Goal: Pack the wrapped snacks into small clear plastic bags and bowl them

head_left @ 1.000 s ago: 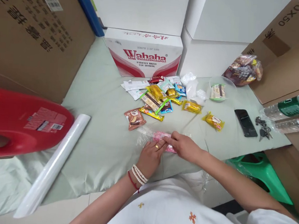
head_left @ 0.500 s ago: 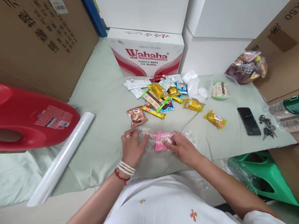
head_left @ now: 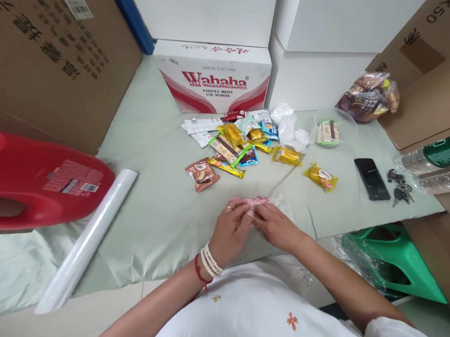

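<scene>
A pink snack packet (head_left: 251, 202) lies at the near side of the table, mostly covered by my fingers. My left hand (head_left: 232, 229) is closed on its left part, a ring on one finger and beads at the wrist. From the other side my right hand (head_left: 275, 224) grips the packet, and the two hands nearly meet. Clear plastic wrap (head_left: 283, 207) sticks out past my right hand. Just beyond are a brown snack packet (head_left: 202, 174) and a yellow wrapped bar (head_left: 227, 167).
A pile of snacks (head_left: 231, 138) lies before the Wahaha box (head_left: 216, 79). Rightward are a plastic bowl (head_left: 348, 129), a phone (head_left: 371, 179), keys (head_left: 402, 193) and bottles (head_left: 440, 157). A red jug (head_left: 52, 186) and a white roll (head_left: 87, 240) occupy the left.
My left hand has moved right, off the clear wrap and onto the pink packet, beside my right hand. The packet now shows less, with the fingers of both hands over it.
</scene>
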A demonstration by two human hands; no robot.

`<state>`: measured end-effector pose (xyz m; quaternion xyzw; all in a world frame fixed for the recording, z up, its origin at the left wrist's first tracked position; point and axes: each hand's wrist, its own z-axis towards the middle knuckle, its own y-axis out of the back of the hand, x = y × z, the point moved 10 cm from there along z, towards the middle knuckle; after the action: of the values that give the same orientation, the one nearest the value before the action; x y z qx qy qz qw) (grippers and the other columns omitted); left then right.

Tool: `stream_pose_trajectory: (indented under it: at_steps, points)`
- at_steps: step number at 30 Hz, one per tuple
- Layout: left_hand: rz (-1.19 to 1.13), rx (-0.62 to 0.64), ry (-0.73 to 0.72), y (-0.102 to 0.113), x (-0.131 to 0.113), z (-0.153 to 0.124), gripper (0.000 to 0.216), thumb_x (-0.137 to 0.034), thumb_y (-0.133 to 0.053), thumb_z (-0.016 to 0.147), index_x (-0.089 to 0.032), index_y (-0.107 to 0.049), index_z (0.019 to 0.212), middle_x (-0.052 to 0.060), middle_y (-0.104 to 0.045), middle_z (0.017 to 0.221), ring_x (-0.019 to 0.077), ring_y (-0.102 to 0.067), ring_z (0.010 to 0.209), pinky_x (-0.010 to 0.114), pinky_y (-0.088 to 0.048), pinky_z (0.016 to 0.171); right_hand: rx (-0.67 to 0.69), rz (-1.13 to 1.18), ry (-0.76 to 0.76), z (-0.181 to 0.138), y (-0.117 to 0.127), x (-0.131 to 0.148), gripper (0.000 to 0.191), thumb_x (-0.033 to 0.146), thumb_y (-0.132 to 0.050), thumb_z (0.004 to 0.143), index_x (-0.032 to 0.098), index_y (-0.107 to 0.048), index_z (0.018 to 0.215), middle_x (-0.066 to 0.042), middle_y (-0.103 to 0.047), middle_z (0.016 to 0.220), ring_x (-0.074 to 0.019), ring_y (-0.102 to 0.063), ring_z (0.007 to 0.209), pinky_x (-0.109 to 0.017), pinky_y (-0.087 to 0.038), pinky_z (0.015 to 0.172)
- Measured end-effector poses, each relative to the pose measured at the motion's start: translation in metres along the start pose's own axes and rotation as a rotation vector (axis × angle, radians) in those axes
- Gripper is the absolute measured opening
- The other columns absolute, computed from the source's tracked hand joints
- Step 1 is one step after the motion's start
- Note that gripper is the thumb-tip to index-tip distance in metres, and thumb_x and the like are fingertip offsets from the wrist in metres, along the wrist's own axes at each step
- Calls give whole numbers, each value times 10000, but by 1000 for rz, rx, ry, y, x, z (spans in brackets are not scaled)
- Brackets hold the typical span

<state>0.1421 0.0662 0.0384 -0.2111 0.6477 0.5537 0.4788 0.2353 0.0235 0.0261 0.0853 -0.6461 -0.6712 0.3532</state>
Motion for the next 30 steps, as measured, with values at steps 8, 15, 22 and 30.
stream_pose_trajectory:
  at_steps: [8, 15, 22, 30]
  points:
    - [648, 133, -299, -42, -17, -27, 499, -273, -558, 923, -129, -585, 1400, 224, -553, 1519, 350, -615, 1216, 502, -532, 935, -126, 337, -389, -63, 35, -45, 314, 318, -420, 1066, 235, -709, 1157, -93, -732, 1171, -223, -676, 1031, -367, -519, 892]
    - [835, 185, -346, -58, -14, -30, 555, -155, -467, 944, -159, -533, 1495, 203, -467, 1604, 307, -640, 1173, 481, -521, 905, -248, 141, -796, -58, 37, -106, 457, 529, -432, 1034, 180, -678, 1197, -175, -647, 1221, -331, -532, 1191, -541, -427, 1066]
    - [880, 189, -350, -57, -13, -30, 500, -147, -473, 970, -175, -576, 1458, 164, -488, 1598, 294, -658, 1096, 449, -525, 835, -258, 532, -823, -74, 32, -95, 128, 345, -554, 915, 219, -557, 936, -126, -623, 1200, -243, -650, 999, -415, -574, 862]
    - [878, 206, -358, -59, -9, -30, 530, -130, -472, 960, -187, -550, 1481, 168, -483, 1602, 291, -647, 1074, 444, -511, 811, -312, 895, -1166, -78, 12, -113, 623, 640, -454, 977, 258, -414, 1468, -157, -639, 1265, -212, -729, 734, -341, -583, 568]
